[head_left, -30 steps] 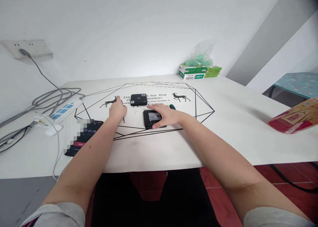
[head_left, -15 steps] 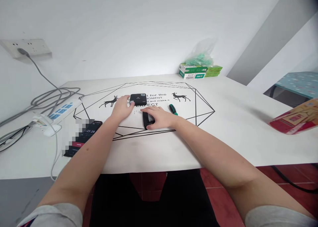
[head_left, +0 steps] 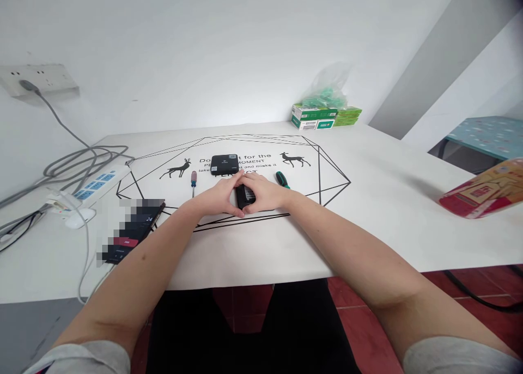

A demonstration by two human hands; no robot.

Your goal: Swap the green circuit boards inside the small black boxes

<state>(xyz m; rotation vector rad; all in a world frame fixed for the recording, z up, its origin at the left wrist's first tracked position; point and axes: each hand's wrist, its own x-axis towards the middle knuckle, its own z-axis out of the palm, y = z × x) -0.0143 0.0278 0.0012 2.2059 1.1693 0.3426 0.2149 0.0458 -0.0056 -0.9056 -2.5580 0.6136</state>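
Observation:
Both my hands are at a small black box-shaped device point(head_left: 245, 197) on the white table mat. My left hand point(head_left: 218, 197) grips its left side, and my right hand point(head_left: 265, 193) is wrapped round its right side. My fingertips meet at the far edge and my thumbs nearly meet at the near edge; much of the device is hidden. Just beyond them lies a flat black square piece with rounded corners point(head_left: 224, 164), with small labels on it. A red-and-blue screwdriver point(head_left: 193, 181) lies left of it, and a green-and-black screwdriver point(head_left: 281, 179) lies right of my right hand.
A phone point(head_left: 143, 221) lies by my left forearm. Farther left are a power strip point(head_left: 97, 186) and coiled grey cables point(head_left: 92, 156). Green-and-white boxes point(head_left: 314, 118) with a plastic bag point(head_left: 329, 90) stand at the back. A red-and-tan package point(head_left: 482, 191) is at the right edge.
My left hand has let go of the flat black square piece and come nearer and to the right, onto the device. The red-and-blue screwdriver is now uncovered. My right hand stays on the device.

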